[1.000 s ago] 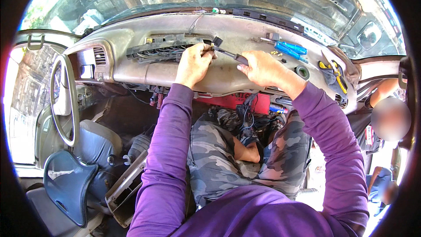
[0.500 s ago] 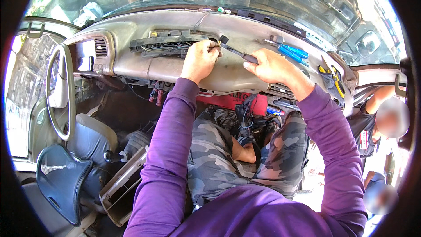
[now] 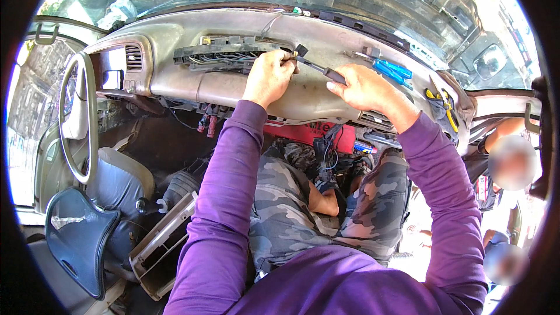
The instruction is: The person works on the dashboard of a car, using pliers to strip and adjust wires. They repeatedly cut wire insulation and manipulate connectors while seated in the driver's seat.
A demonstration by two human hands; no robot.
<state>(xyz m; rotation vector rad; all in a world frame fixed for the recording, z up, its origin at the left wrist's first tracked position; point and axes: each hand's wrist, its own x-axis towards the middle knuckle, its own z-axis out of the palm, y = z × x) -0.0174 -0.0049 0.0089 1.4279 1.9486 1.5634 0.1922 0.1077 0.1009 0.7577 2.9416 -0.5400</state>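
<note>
On the near side of the windshield, my left hand is closed in a pinch on a small piece with a brass-coloured bit, mostly hidden by the fingers. A small black part shows just beyond those fingertips. My right hand is wrapped round the dark handle of a slim tool with a straight grey shaft; its exact kind is unclear. The shaft points left and its tip meets the small piece at my left fingers. Left of my left hand, a long dark connector block full of wires lies in the dashboard opening.
Blue-handled pliers and yellow-and-black pliers lie on the dashboard to the right. The steering wheel stands at left. A loose trim frame leans by the seat. Loose wiring hangs above my legs. People are outside at right.
Both hands and the tool stay almost in place, with the view shifted slightly. The small black part has tilted a little. A person outside at right has moved slightly left.
</note>
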